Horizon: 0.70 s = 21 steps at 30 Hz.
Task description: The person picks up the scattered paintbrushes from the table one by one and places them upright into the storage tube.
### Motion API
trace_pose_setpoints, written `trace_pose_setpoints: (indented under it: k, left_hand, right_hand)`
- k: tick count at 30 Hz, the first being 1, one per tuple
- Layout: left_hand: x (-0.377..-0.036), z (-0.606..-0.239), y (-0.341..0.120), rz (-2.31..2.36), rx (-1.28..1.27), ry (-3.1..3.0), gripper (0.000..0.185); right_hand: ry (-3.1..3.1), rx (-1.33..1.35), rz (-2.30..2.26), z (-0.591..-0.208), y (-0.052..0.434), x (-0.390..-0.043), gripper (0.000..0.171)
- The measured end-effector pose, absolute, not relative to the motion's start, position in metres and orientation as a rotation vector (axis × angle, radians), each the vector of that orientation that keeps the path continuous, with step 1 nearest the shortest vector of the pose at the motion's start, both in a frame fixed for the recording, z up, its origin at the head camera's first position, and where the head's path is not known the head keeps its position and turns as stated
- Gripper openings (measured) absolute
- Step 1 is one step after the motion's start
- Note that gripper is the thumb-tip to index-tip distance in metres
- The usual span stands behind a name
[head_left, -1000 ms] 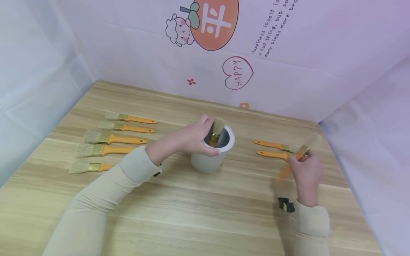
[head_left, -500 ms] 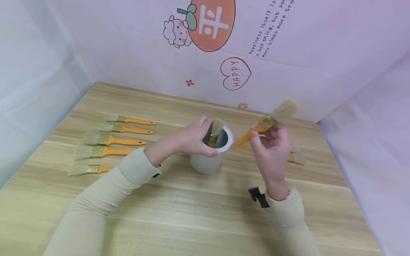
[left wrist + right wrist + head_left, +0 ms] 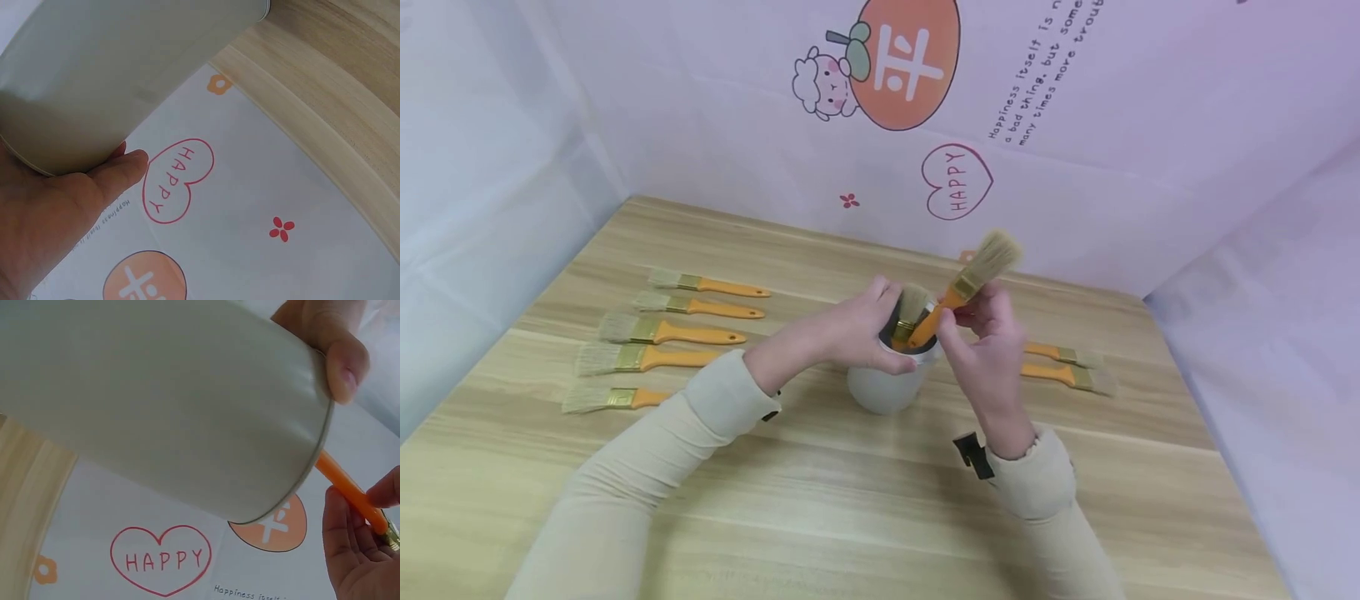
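At the middle of the wooden table (image 3: 820, 517): one pale can (image 3: 886, 392), upright, containing one standing brush (image 3: 914, 307), bristles up. Left hand (image 3: 857, 330): curled round the can's rim. Right hand (image 3: 987, 350): thumb and fingers closed in a pinch on one raised brush (image 3: 962, 289), tilted, handle end at the can's mouth. Left side: five brushes (image 3: 664, 333), lying in a row. Right side: two brushes (image 3: 1051, 374), partly behind the right hand. Step in hand, by judgement: loading handle-first. Next move likely calls for lowering the handle beside its neighbour, then letting go. Head view only: standing brush, laid-out rows. Right wrist view adds the left thumb (image 3: 347, 370) over the rim; left wrist view, can wall, no brush. Handle depth: cannot tell.
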<state>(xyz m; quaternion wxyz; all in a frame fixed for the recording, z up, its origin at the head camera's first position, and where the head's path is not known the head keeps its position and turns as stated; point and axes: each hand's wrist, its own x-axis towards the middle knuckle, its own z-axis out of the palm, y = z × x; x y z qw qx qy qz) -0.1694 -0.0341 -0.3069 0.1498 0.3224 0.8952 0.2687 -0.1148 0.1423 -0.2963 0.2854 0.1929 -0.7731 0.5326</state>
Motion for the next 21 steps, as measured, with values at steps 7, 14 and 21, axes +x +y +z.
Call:
trace_pose_setpoints:
  k: [7,14,21]
  left_hand:
    - [-0.17,-0.309,-0.033,0.78,0.948,2.576,0.105]
    - [-0.17,-0.31,-0.032,0.788,0.945,2.591,0.104]
    - [-0.171,-0.311,-0.033,0.774,0.962,2.602,0.104]
  right_hand:
    - [-2.214,0.486,1.368,-0.307,0.141,-0.115,0.029]
    - [-2.352,0.471,1.256,-0.312,0.138,-0.114,0.026]
    - [-2.374,0.503,1.213,-0.312,0.139,-0.116,0.034]
